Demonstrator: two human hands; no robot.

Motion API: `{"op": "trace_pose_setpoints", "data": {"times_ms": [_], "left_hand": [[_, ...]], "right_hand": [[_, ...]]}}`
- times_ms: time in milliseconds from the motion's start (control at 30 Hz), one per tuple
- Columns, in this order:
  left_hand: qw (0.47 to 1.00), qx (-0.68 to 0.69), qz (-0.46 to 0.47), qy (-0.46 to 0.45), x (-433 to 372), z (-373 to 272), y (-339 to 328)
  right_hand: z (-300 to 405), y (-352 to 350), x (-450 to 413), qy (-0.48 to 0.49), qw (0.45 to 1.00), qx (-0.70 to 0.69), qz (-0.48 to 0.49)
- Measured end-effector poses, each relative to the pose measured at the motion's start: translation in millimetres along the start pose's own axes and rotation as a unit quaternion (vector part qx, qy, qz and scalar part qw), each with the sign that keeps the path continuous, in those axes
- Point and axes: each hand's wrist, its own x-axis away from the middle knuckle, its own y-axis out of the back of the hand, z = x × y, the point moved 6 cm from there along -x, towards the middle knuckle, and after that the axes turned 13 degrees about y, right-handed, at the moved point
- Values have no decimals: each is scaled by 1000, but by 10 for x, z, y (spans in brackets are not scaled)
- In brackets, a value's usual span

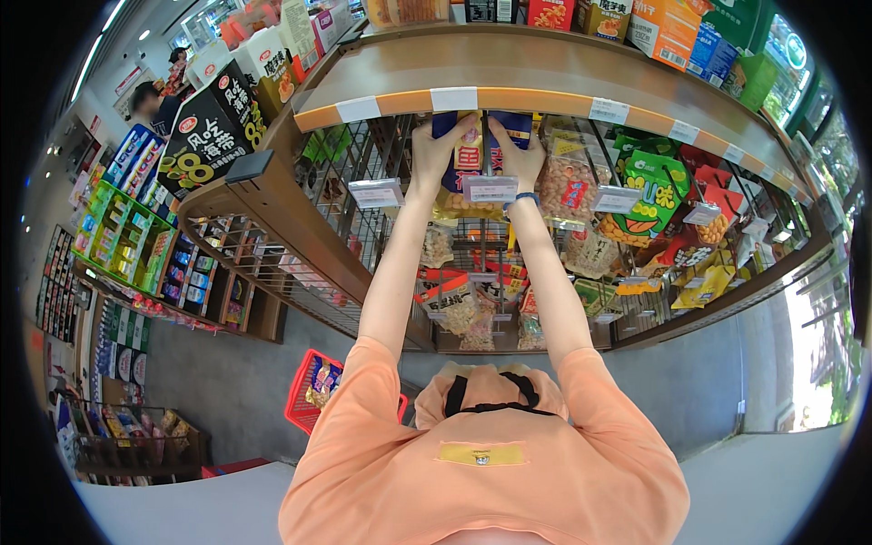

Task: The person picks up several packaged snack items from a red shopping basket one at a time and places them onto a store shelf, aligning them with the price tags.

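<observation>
Both arms reach up to a blue and gold snack bag (470,160) that hangs on a metal display hook under the brown shelf. My left hand (441,151) grips the bag's upper left side, its thumb on the front. On the other side of the hook, my right hand (516,155) has hold of the upper right part, with a dark blue band at the wrist. A price tag holder (490,189) covers some of the bag's front. Beside my right hand hangs a clear bag of nuts (571,178). The fingers behind the bag are hidden.
The brown shelf edge (409,102) with price labels runs just above the hands. Green snack bags (650,194) hang at the right, more nut bags (453,303) lower down. A red shopping basket (300,402) holding a similar bag stands on the floor. A person (153,109) is at the far left.
</observation>
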Motion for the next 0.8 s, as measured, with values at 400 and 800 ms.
{"op": "trace_pose_setpoints", "data": {"times_ms": [400, 800], "left_hand": [[1000, 22, -15, 11, -223, 210, 26], [998, 55, -16, 15, 65, 629, 134]], "right_hand": [[-256, 6, -158, 36, 999, -25, 8], [-555, 240, 158, -28, 992, 85, 86]]}}
